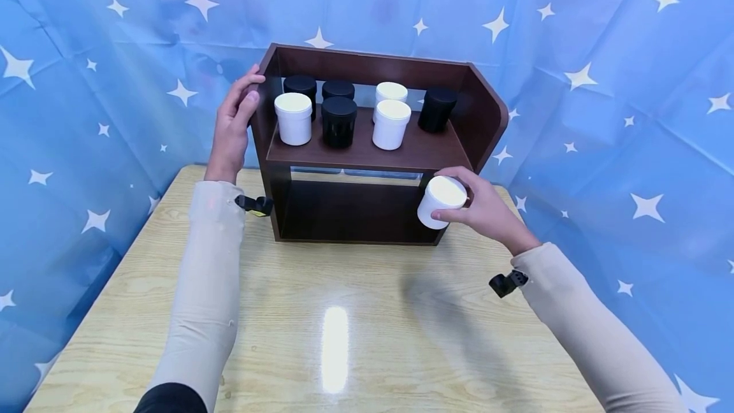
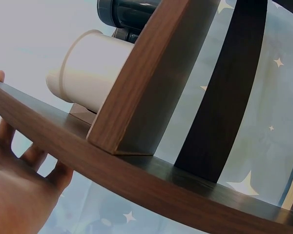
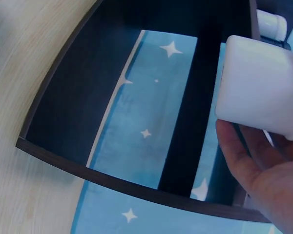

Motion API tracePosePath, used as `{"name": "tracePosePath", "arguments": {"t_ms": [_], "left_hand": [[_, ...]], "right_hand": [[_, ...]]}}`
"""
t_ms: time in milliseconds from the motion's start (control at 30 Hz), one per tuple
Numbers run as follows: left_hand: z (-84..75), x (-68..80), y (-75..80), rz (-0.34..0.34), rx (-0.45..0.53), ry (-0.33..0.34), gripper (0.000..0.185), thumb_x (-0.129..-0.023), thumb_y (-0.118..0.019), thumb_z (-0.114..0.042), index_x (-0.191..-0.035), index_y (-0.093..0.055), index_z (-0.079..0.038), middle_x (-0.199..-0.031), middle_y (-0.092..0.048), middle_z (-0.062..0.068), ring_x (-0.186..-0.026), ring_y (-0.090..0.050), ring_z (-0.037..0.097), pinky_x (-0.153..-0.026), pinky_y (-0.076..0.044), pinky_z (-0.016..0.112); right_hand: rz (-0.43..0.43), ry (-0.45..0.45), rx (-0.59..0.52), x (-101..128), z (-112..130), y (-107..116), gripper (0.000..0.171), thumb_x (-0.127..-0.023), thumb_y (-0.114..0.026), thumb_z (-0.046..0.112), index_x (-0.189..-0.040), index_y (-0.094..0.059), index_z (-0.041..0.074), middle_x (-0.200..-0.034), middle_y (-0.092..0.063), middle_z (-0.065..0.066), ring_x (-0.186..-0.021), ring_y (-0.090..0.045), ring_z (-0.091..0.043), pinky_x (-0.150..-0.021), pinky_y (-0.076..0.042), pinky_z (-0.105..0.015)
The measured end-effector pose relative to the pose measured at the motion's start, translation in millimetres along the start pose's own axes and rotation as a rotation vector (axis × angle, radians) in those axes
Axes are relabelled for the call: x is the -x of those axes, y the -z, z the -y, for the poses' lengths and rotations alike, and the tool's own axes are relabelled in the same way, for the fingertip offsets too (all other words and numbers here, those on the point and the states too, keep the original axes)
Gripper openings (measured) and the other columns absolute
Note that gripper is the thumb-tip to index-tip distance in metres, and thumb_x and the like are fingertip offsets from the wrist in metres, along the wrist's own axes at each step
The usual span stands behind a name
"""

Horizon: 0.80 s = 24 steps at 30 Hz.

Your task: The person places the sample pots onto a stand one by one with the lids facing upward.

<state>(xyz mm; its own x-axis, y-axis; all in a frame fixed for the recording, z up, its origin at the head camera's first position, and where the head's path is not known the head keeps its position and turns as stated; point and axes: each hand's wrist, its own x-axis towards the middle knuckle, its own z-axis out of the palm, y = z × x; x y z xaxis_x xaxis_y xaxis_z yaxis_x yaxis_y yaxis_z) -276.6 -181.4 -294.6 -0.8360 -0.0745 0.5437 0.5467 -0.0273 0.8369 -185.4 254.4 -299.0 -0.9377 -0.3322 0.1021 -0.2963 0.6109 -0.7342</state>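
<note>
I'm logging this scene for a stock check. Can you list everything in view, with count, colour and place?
Shelf unit: one, dark brown wood, at the far side of the table.
White jars on the shelf: three, upper shelf, left and middle.
Black jars: four, upper shelf, among the white ones.
Held white jar: one, in front of the shelf's lower right corner.
Table: one, light wood.
Backdrop: blue cloth with white stars.
Left hand: rests on the shelf's left side panel.
Right hand: grips the held white jar.
</note>
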Motion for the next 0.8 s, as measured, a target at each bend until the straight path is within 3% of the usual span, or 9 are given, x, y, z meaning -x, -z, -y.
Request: {"name": "tracePosePath", "arguments": {"t_ms": [200,400,800], "left_hand": [[0.4,-1.6,0.3,0.003,0.003,-0.001,0.038,-0.103,-0.051,-0.029,-0.138,-0.058,-0.016,-0.162,-0.037,-0.01,-0.153,-0.029,0.011,-0.128,-0.022,0.042],[0.1,-0.6,-0.3,0.006,0.01,0.002,0.038,-0.103,-0.051,-0.027,-0.138,-0.058,-0.014,-0.163,-0.037,-0.008,-0.153,-0.029,0.011,-0.128,-0.022,0.041],[-1.6,1.6,-1.0,0.003,0.01,0.002,0.034,-0.103,-0.051,-0.027,-0.135,-0.06,-0.019,-0.163,-0.037,-0.008,-0.153,-0.029,0.012,-0.128,-0.023,0.042]], "right_hand": [[-0.058,-0.044,-0.019,-1,7,3,0.062,-0.082,-0.084,0.024,-0.136,-0.054,0.021,-0.132,-0.056,-0.003,-0.112,-0.055,-0.021,-0.088,-0.052,-0.038],[-0.137,-0.032,-0.023,-7,12,8,0.062,-0.082,-0.084,0.022,-0.135,-0.053,0.017,-0.131,-0.057,-0.003,-0.111,-0.054,-0.02,-0.09,-0.051,-0.037],[-0.291,-0.075,-0.006,-26,30,16,0.065,-0.082,-0.082,0.036,-0.135,-0.05,0.014,-0.136,-0.054,-0.006,-0.115,-0.05,-0.02,-0.091,-0.048,-0.037]]}}
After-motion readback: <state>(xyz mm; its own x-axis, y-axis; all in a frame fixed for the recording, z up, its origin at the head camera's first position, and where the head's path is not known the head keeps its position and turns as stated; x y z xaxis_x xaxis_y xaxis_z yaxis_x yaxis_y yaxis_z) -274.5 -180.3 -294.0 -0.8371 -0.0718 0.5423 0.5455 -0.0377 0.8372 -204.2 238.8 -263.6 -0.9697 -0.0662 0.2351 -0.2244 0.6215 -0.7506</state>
